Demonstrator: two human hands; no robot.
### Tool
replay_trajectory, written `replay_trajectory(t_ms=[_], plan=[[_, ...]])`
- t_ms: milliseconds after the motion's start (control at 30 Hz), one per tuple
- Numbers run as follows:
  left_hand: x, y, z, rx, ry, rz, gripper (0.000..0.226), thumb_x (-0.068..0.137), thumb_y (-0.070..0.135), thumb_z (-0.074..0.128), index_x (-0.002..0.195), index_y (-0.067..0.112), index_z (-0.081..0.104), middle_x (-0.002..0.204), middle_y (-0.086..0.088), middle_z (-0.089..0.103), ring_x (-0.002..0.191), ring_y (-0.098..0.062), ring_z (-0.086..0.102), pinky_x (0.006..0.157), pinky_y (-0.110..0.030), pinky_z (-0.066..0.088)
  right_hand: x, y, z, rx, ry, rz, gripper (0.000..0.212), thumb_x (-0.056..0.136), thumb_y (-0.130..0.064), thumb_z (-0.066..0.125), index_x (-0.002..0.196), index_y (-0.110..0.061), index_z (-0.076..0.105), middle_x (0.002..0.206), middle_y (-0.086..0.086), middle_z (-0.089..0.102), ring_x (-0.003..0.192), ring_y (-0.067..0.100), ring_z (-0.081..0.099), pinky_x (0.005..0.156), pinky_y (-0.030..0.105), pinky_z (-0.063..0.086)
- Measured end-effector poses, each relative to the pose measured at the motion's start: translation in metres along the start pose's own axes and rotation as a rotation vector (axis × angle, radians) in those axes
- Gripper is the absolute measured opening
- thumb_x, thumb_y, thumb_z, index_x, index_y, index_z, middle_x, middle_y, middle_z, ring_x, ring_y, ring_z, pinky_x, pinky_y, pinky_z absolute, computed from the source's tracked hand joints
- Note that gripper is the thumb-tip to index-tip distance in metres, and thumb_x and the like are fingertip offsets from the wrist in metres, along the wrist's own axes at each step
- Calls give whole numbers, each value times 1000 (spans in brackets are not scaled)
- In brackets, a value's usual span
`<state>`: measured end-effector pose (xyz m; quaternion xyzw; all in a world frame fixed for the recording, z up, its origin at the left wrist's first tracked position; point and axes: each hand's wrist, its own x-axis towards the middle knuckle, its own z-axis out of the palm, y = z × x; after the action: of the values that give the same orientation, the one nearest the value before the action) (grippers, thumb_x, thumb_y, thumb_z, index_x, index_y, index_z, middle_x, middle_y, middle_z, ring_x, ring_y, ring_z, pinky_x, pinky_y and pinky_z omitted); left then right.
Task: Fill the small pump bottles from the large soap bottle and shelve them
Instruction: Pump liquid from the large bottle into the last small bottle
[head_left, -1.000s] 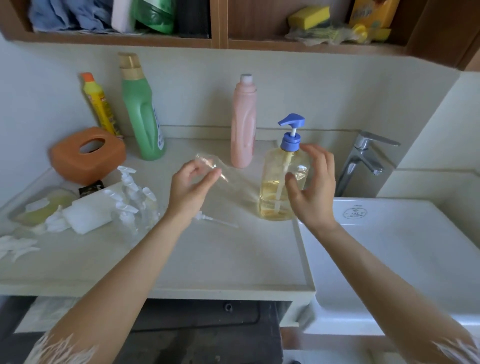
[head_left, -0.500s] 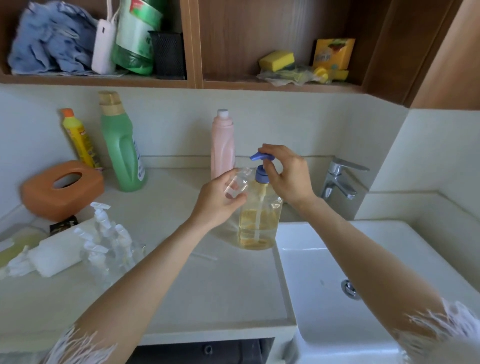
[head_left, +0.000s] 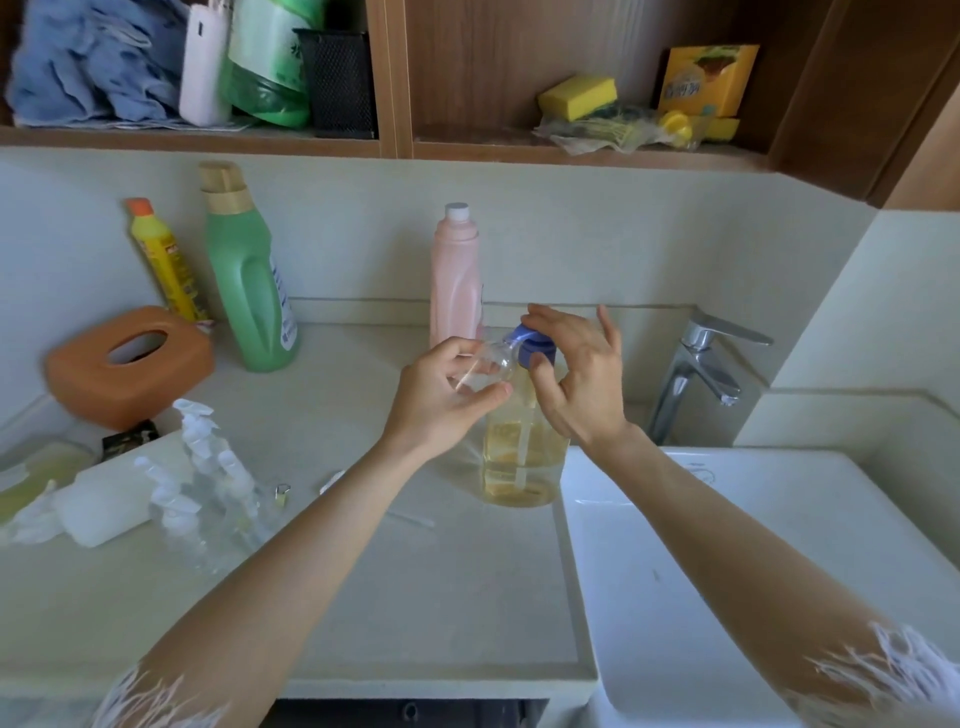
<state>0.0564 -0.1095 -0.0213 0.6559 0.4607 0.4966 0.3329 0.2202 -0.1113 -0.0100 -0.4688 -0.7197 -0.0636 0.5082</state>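
Observation:
The large clear soap bottle (head_left: 522, 457), part full of yellow liquid, stands on the counter beside the sink. My right hand (head_left: 576, 379) rests on its blue pump head (head_left: 532, 345), thumb under it and fingers over the top. My left hand (head_left: 447, 395) holds a small clear bottle (head_left: 488, 366) tilted, its open neck right at the pump's nozzle. Several more small clear pump bottles (head_left: 208, 483) with white pumps stand and lie in a cluster at the left. A loose white pump (head_left: 374, 501) with its tube lies on the counter under my left forearm.
A pink bottle (head_left: 456, 275), a green bottle (head_left: 249, 270) and a yellow bottle (head_left: 166, 260) stand against the back wall, with an orange tissue box (head_left: 124, 364) at the left. The white sink (head_left: 753, 571) and tap (head_left: 696, 374) are on the right. The wooden shelf (head_left: 519, 150) above holds sponges, cloths and bottles.
My left hand lifted the small bottle from over the counter up to the pump nozzle. My right hand moved from the bottle's side onto the pump head. The view tilted upward.

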Motion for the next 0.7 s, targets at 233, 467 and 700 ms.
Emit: replay_trajectory(t_ms=[233,467,700], plan=[[-1,12,-3,-59,30,-26,37,73,21,83,107,16,67,95,1,73,90,-10,68,82,-21,52,12,-5,-14,76,-115,8,42,81,-24,40,110,-8,67,118,4,66,106,18,62,96,37,46],[-1,20,-6,-112,18,-22,41,80,32,76,118,18,67,92,3,73,90,-13,69,81,-22,49,12,-3,-11,56,-75,-27,39,88,-21,44,118,-5,63,127,8,61,115,22,58,96,32,46],[-1,13,1,-115,40,-43,36,79,27,78,111,14,69,96,-1,74,89,-14,68,89,-35,52,-3,7,16,86,59,-25,47,68,3,47,113,5,59,122,17,59,114,18,50,89,28,39]])
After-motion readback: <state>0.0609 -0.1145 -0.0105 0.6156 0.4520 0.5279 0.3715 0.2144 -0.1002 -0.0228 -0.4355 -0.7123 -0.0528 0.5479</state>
